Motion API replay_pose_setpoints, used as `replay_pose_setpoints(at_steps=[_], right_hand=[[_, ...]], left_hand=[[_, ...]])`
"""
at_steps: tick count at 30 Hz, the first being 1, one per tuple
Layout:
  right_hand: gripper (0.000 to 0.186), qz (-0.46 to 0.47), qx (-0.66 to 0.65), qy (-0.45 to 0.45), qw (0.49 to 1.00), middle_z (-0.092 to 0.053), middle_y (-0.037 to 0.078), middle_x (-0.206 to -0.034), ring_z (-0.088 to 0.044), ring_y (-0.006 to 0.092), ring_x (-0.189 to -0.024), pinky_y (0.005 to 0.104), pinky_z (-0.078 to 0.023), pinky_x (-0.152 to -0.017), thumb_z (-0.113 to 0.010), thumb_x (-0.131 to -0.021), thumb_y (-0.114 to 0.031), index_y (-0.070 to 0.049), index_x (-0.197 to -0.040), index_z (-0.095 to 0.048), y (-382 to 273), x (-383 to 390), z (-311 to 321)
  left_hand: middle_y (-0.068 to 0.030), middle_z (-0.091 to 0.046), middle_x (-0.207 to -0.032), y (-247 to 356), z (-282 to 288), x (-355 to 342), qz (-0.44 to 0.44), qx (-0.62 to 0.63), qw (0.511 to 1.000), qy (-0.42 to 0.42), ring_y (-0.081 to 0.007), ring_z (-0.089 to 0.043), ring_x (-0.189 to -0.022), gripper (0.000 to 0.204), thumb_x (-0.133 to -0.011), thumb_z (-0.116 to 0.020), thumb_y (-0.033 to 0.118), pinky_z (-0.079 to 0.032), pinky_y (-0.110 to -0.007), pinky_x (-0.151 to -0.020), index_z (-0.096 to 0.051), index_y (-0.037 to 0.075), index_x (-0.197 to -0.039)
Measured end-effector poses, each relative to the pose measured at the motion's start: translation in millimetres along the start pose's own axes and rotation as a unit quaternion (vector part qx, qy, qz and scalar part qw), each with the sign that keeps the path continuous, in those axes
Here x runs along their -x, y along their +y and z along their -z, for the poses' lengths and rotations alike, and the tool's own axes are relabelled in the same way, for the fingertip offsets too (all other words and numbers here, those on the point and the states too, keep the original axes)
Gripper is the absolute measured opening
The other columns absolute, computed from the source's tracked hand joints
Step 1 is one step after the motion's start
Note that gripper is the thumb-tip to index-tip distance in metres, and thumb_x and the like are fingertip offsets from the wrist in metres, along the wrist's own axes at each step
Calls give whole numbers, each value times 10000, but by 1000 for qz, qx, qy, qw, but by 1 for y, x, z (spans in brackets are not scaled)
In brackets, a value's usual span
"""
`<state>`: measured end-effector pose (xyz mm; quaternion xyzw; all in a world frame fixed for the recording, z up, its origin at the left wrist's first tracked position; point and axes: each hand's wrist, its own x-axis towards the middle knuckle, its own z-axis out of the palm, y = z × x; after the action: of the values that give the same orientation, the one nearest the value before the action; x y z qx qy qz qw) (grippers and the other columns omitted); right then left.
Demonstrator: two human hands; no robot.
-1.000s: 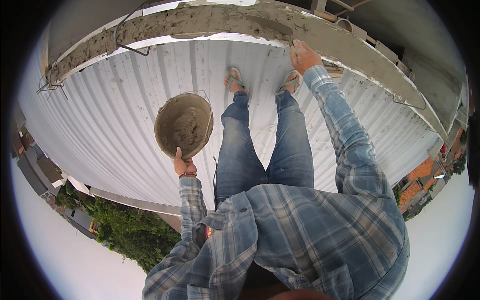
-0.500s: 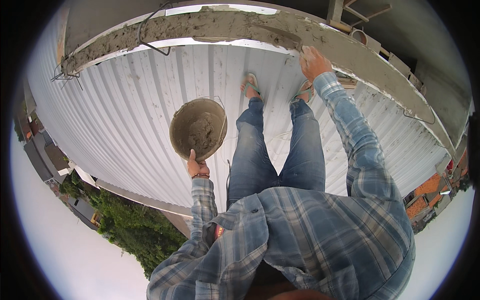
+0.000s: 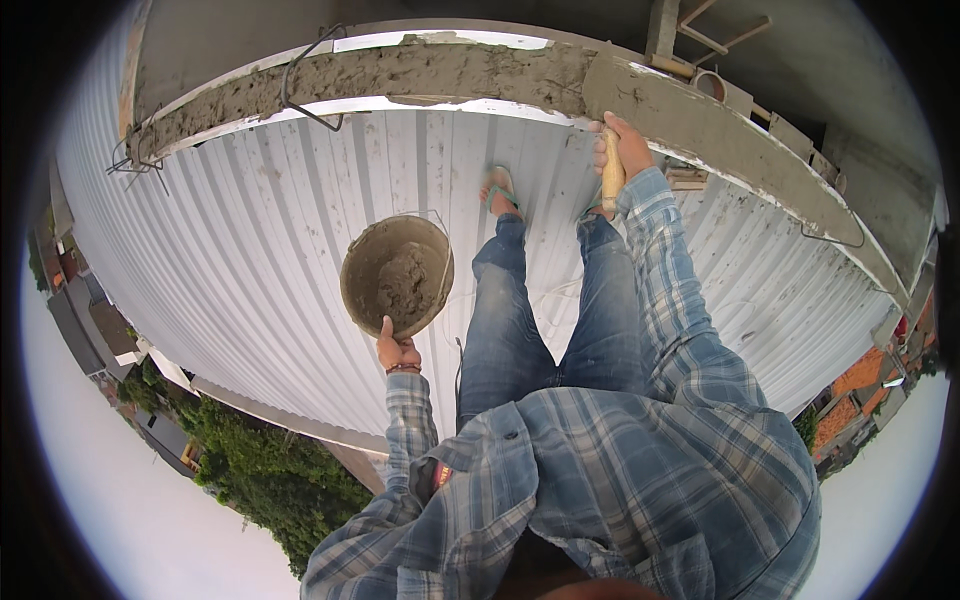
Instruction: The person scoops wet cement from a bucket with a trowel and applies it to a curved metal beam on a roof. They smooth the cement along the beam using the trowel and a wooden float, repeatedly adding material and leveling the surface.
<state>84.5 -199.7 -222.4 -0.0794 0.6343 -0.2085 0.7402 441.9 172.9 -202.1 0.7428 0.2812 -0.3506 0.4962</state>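
My left hand (image 3: 398, 350) is closed on the near rim of a round bucket (image 3: 364, 268), its thumb over the edge. Wet grey mortar (image 3: 404, 282) lies in the bucket, which is tilted so that its inside shows. My right hand (image 3: 627, 147) grips the pale wooden handle (image 3: 611, 182) of a trowel, the handle's end toward me. The blade is coated grey and hard to tell from the mortar around it. It lies at a long band of wet mortar (image 3: 460, 72) on top of a narrow ledge, rough to the left and smoother to the right.
My sandalled feet stand on a ribbed white metal roof (image 3: 300, 220) below the ledge. Bent steel wire (image 3: 288, 82) loops over the ledge, and more wire (image 3: 140, 155) sticks out at its left end. Wooden pieces (image 3: 725, 35) lie beyond. Trees (image 3: 270, 470) show past the roof's edge.
My right hand has turned the trowel: its blade pointed left along the mortar, and now its handle points back toward me. My left hand still holds the bucket.
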Motion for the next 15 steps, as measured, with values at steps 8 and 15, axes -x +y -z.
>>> replay_pose_setpoints(at_steps=[8, 15], right_hand=[[470, 114, 569, 115, 806, -635, 190, -1155, -623, 346, -1045, 475, -471, -933, -397, -953, -404, -32, -1145, -611, 23, -9, -122], [542, 38, 632, 234, 738, -445, 205, -1415, -436, 344, -1300, 441, -368, -1068, -307, -997, -428, -60, -1353, -485, 18, 6, 91]], left_hand=[[-14, -666, -1017, 4, -4, -2, 10, -16, 1000, 3, -131, -614, -728, 283, -866, -689, 174, -369, -241, -479, -580, 84, -1111], [-23, -662, -1049, 7, -5, 0, 24, -7, 1000, -3, -129, -620, -756, 302, -876, -680, 172, -391, -243, -504, -575, 76, -1143]])
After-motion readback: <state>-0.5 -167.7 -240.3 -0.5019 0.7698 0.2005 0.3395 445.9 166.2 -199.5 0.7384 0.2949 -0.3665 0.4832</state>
